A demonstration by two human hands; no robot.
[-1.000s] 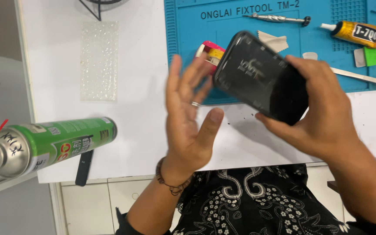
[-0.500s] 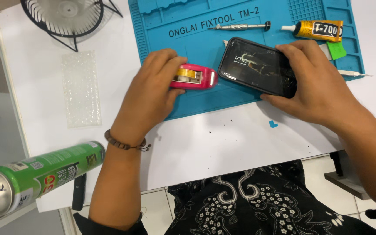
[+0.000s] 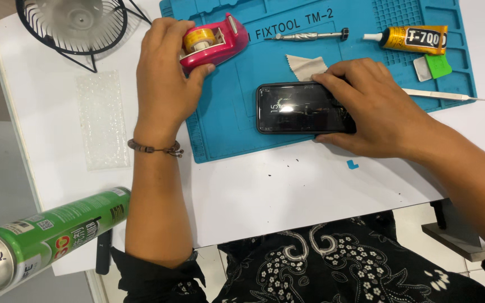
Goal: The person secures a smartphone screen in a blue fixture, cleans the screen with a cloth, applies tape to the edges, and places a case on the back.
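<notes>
L hand [image 3: 164,73] closed around pink tape dispenser [image 3: 214,42] at top-left of blue mat [image 3: 225,129]. R hand [image 3: 371,104] gripping phone [image 3: 296,108] by its right end, fingers curled over edges; phone flat on mat, screen up, mid-mat. Glue tube [image 3: 413,38] & screwdriver [image 3: 310,36] behind.

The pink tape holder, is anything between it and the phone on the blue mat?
Nothing visible. The left hand grips the pink tape holder, the right hand holds the phone, and only bare blue mat lies between them; a small cloth sits just aside.
</notes>
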